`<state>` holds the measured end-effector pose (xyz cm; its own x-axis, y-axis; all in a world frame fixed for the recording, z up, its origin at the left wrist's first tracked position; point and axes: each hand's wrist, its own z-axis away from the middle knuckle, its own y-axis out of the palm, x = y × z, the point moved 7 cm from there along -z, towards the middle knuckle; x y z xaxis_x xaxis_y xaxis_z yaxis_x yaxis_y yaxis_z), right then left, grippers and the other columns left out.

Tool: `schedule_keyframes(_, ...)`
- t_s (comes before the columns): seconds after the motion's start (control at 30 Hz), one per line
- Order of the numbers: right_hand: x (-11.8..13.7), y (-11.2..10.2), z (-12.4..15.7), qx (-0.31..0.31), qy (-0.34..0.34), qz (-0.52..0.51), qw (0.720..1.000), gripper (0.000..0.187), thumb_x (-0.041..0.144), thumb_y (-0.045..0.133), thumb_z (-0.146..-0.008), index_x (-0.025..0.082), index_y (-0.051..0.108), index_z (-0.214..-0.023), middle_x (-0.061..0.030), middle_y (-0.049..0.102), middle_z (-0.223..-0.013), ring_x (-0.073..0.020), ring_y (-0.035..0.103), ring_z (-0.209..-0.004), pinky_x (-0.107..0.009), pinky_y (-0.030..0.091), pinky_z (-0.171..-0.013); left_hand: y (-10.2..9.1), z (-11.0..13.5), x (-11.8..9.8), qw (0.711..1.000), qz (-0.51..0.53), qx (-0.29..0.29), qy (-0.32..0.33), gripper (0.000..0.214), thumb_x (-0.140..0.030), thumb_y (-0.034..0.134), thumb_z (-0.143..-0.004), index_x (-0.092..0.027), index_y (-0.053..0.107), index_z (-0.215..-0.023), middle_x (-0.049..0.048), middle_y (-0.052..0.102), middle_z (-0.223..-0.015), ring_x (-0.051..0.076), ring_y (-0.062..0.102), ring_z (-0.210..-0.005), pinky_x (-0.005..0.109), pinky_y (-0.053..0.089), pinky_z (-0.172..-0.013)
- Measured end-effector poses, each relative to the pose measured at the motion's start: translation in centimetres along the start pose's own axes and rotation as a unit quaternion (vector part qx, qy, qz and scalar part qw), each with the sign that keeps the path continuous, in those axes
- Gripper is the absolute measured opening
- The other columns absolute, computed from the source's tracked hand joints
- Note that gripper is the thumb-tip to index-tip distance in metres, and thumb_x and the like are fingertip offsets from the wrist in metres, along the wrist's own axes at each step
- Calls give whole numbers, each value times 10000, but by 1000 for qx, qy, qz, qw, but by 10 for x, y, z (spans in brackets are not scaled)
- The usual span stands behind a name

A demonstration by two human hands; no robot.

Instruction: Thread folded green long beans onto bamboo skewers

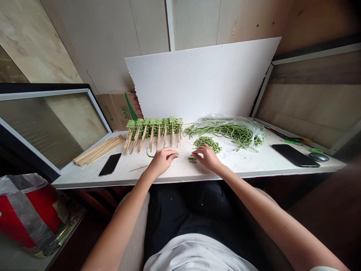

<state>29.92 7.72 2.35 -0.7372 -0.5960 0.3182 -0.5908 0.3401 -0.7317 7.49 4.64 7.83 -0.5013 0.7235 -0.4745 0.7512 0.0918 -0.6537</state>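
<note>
1. Bean pieces [193, 159] lie right by our hands, on the table between them and a little closer to the right hand. They look short, light and a bit bendy. They may slip, so it seems best to pinch one at its middle with our fingertips.
2. Our left hand [161, 162] has its fingers pressed together. A thin wooden stick [176, 154] seems to poke out of them to the right, but it is so small that we cannot be sure. It looks light and stiff, and it may snap if bent too hard.
3. Our right hand [208, 158] is just right of the left hand, with its fingers bent down at the bean pieces. We cannot tell if those fingers are shut on a piece.
4. Just past the right hand sits a heap of cut green beans [207, 143]. Farther right, long green beans spill from a clear plastic bag [242, 131].
5. On the far left of the white table [248, 163], a long row of beans on sticks [154, 127] lies with the bare stick ends toward us. Left of that is a bundle of wooden sticks [98, 150].
6. A black phone [110, 164] lies near the left edge, and a bigger black phone [295, 155] lies on the right.
</note>
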Motion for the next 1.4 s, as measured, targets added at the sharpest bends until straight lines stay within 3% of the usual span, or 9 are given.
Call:
schedule_keyframes(0.17,-5,4,4,-9,-4,5,1000,160,283,698,-976,233,850,-974,-120,781,-952,-318,628,-978,-455,513,-896,5,3,4,1000,-19,18,-15,206,-253,654,-1021,-191,812,-1139,56,709,-935,165,621,-741,313,532,-751)
schedule_keyframes(0.33,-16,10,6,-3,-5,4,1000,148,257,707,-973,229,847,-933,-112,781,-988,-304,629,-963,-473,494,-952,10,5,3,999,-17,46,-19,304,-319,548,-1074,-196,766,-1247,77,687,-1070,188,650,-868,345,550,-869)
schedule_keyframes(0.5,-2,-4,0,-18,3,-36,999,243,335,628,-1030,204,828,-987,-121,782,-997,-312,631,-978,-474,500,-927,15,6,-2,998,-21,61,13,349,-309,488,-1095,-219,722,-1337,84,630,-1111,190,655,-928,345,554,-889)
schedule_keyframes(0.67,41,-17,-4,17,19,-198,980,370,540,618,-1017,231,805,-1097,-105,786,-1070,-281,665,-1035,-364,542,-762,17,6,-7,999,13,28,44,300,-235,604,-1044,-227,727,-1318,76,659,-1095,190,675,-938,344,567,-887)
schedule_keyframes(0.8,70,-22,-1,5,-13,-252,968,353,563,722,-945,248,806,-1083,-88,793,-1008,-259,665,-984,-357,542,-762,13,7,-16,997,35,-15,68,301,-196,682,-997,-215,727,-1294,73,709,-1032,201,700,-942,346,581,-874)
schedule_keyframes(0.9,72,-25,1,-23,-7,-250,968,319,543,688,-975,253,806,-1041,-89,791,-974,-252,651,-933,-372,542,-766,10,9,-21,997,31,-23,64,291,-209,725,-973,-209,740,-1263,74,728,-1015,202,710,-923,342,585,-868)
schedule_keyframes(1.1,65,-33,5,-61,8,-247,967,278,505,691,-979,253,786,-1049,-89,781,-995,-257,639,-948,-389,549,-779,4,13,-22,999,-1,-33,31,82,-256,760,-954,-217,798,-1016,71,767,-988,216,726,-902,346,576,-839)
schedule_keyframes(1.4,92,-38,9,-52,-55,-192,979,169,403,695,-998,249,764,-988,-85,753,-914,-259,599,-902,-406,502,-841,6,18,-33,998,-7,-31,54,92,-231,731,-971,-209,793,-1034,70,737,-968,205,699,-866,334,551,-802)
